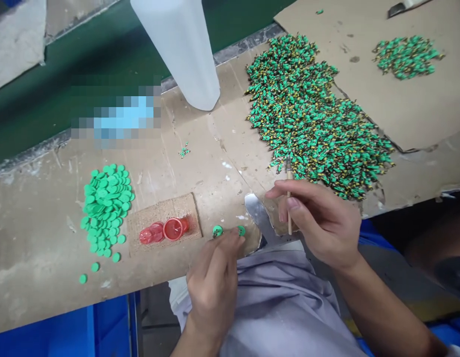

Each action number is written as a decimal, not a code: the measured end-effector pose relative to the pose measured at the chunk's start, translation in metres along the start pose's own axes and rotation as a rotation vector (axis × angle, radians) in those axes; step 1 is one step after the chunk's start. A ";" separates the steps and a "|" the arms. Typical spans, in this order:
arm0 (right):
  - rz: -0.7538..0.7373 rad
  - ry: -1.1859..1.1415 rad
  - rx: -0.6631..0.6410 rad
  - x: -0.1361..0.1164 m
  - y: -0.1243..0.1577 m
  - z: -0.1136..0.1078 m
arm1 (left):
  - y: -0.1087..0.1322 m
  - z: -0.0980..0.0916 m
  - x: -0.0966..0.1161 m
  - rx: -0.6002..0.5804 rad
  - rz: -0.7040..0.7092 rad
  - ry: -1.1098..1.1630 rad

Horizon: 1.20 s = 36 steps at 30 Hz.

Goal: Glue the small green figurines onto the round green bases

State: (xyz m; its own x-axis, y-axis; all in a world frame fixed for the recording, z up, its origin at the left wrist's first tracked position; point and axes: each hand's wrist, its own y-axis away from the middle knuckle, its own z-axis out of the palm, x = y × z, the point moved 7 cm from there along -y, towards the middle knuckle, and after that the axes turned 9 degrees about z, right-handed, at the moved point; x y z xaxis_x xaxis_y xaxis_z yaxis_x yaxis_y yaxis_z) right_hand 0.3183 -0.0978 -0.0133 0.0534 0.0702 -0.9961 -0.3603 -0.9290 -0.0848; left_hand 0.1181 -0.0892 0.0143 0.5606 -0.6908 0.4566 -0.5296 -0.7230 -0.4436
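Observation:
My right hand pinches a slim brush with a pale wooden handle. The brush's tip touches the near edge of a large heap of tiny green, black and yellow pieces. At the table's front edge, my left hand has its fingers drawn together on a small green disc, which they partly cover. Just left of it lies another green disc with something small and dark on it. Between the hands a flat metal blade rests on the cardboard.
A heap of green discs lies at left. Small red cups with glossy red contents sit on a tan board. Behind stands a whitish plastic container. A smaller pile of green pieces is on cardboard at far right.

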 end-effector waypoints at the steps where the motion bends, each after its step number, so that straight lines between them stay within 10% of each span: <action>1: 0.006 0.000 -0.004 0.000 0.000 0.000 | 0.000 -0.001 0.001 0.001 0.016 0.005; 36: 0.003 -0.043 -0.045 0.000 -0.002 0.002 | 0.000 0.001 -0.009 0.048 0.001 0.063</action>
State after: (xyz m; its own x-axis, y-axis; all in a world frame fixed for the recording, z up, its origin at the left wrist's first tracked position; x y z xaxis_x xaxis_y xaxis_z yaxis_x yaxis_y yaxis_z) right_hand 0.3168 -0.0951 -0.0129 0.0117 0.0822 -0.9965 -0.3182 -0.9445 -0.0817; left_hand 0.1138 -0.0828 0.0089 0.5179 -0.6919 0.5029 -0.4984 -0.7220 -0.4800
